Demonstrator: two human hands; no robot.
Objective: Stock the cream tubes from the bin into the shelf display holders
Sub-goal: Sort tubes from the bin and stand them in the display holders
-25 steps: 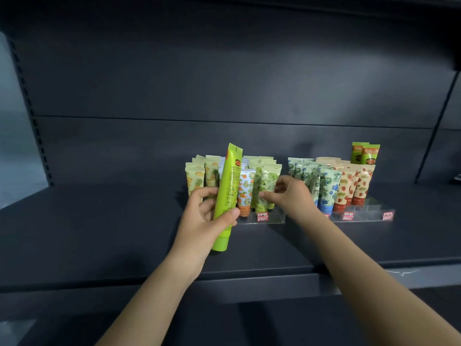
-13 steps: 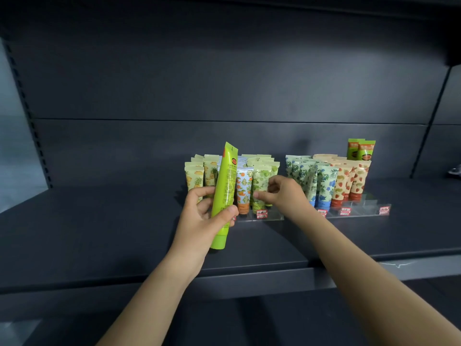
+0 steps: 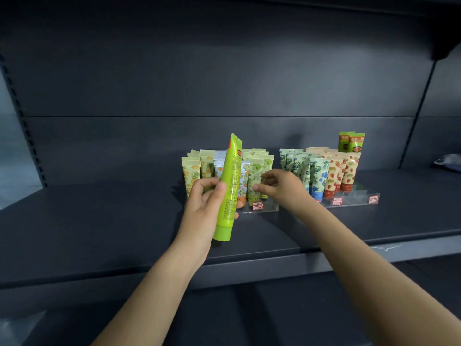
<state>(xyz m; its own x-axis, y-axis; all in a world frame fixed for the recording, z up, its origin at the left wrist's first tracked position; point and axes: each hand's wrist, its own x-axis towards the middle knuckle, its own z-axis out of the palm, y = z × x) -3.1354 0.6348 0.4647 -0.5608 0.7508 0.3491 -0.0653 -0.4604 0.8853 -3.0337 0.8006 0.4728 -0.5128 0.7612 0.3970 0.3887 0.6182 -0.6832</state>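
My left hand [image 3: 207,201] grips a tall bright green cream tube [image 3: 229,188], cap down, in front of the left clear display holder [image 3: 264,209]. That holder carries several upright tubes with pineapple, orange and green fruit prints [image 3: 255,176]. My right hand [image 3: 279,187] rests at the front green-print tube, fingers curled beside it; I cannot tell if it grips it. A second clear holder [image 3: 359,196] to the right holds blueberry and strawberry tubes [image 3: 331,171] and two taller green tubes [image 3: 351,142] at the back. The bin is out of sight.
The dark shelf board [image 3: 99,221] stretches left and right of the holders, with a front lip [image 3: 249,268] below my arms. A dark back panel rises behind. A pale object [image 3: 449,161] lies at the far right edge.
The green tube in my left hand has turned slightly, showing its printed text side. My right hand stays at the front green-print tube, fingers shifted a little.
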